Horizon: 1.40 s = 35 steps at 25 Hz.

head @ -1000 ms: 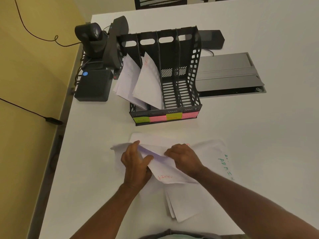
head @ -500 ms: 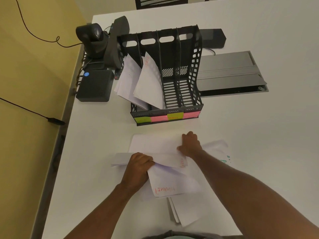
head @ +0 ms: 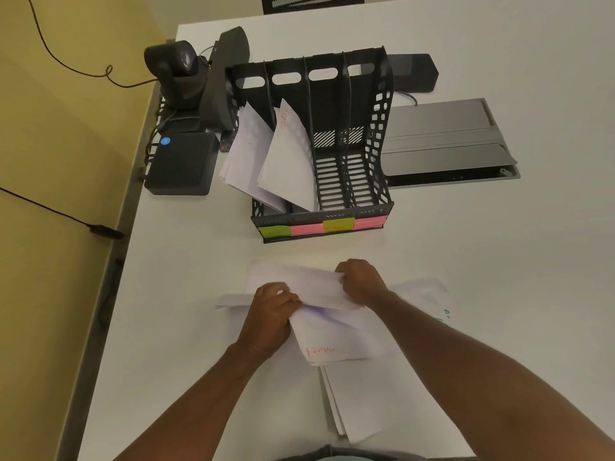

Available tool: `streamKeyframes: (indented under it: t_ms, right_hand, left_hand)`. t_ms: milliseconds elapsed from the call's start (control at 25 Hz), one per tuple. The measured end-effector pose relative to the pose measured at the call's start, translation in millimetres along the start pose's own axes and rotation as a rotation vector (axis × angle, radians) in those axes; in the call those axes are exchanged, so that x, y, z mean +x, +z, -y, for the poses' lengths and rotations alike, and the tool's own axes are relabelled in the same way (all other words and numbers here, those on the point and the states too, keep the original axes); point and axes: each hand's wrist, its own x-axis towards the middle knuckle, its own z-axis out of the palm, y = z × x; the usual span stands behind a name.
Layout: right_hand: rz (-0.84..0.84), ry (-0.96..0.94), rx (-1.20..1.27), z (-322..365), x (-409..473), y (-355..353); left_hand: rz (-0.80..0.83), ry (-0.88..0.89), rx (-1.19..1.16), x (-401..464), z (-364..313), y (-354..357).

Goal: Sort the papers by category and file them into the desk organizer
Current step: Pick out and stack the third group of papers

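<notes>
Nearest the person, a neat stack of papers [head: 359,404] lay on the white counter [head: 186,327], its lower corner almost at the counter's edge. Just beyond that stack sat a loose sheet with red writing [head: 332,341], the word too smeared to read. Over it the left hand [head: 271,314] was closed, its fingers pinching the near edge of a long white sheet [head: 309,287], while the right hand [head: 361,281] gripped the same sheet's far right end, fingers curled shut around it.

By the look of it, this paper would be light and floppy, slippery sheet on sheet, and easy to crease. Holding it by two edges, as here, seemed the best way to keep it flat, and a single corner grip would likely let it droop.

More sheets spread beneath the hands. How many could not be counted, and the right forearm cut off a green word at the right of the pile.

Beyond the pile stood the black organizer [head: 379,134], with filed papers [head: 266,161] leaning in its two left slots and the two right slots bare. Its colored labels [head: 321,226] were unreadable.
</notes>
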Motion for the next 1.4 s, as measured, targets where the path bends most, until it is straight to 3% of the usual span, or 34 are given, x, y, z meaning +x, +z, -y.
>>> streamKeyframes:
  t_ms: [160,240,320,400,480,560,640,760,880,960,1040,1200,1400]
  right_hand:
    - [-0.103,-0.462,0.063,16.3,-15.2,-39.0]
    - [-0.123,-0.54,0.167,24.3,-23.6,-56.1]
    - [-0.16,-0.373,0.511,28.0,-30.6,-76.7]
    - [-0.366,-0.195,0.867,22.1,-37.7,-97.2]
    - [-0.598,-0.076,1.03,6.1,-47.6,-108.9]
    - [-0.647,-0.003,1.098,-6.3,-62.6,-106.4]
    - [-0.556,0.017,1.11,-12.7,-71.4,-91.5]
    - [-0.24,0.072,1.219,-11.5,-78.3,-64.6]
    - [0.098,0.086,1.37,-15.7,-87.9,-36.2]
    - [0.144,0.16,1.427,-21.9,-96.2,-22.0]
    - [0.078,0.286,1.354,-29.9,-102.4,-12.7]
    - [-0.047,0.341,0.955,-37.5,-105.8,-4.5]
    - [-0.138,0.448,0.634,-42.2,-97.7,17.7]
  left_hand:
    - [0.019,-0.06,0.081,30.9,-5.0,-15.2]
    - [0.088,-0.025,0.094,45.9,-3.2,-28.7]
    - [0.111,-0.016,0.017,58.1,2.6,-48.2]
    - [0.034,-0.138,-0.078,66.5,11.2,-75.5]
    - [-0.062,-0.316,-0.283,68.0,25.3,-108.1]
    - [-0.13,-0.544,-0.603,64.3,37.4,-138.7]
    - [-0.238,-0.822,-0.843,63.7,49.1,-151.3]
    - [-0.31,-1.067,-0.998,59.3,47.4,-130.6]
    - [-0.231,-1.136,-1.068,45.6,21.3,-90.5]
    - [-0.18,-1.137,-1.013,29.1,1.8,-60.6]
    - [-0.175,-1.157,-0.919,11.1,-16.2,-31.7]
    - [-0.163,-1.16,-0.853,-17.5,-37.6,8.2]
    - [-0.148,-1.276,-0.926,-22.2,-34.4,22.9]
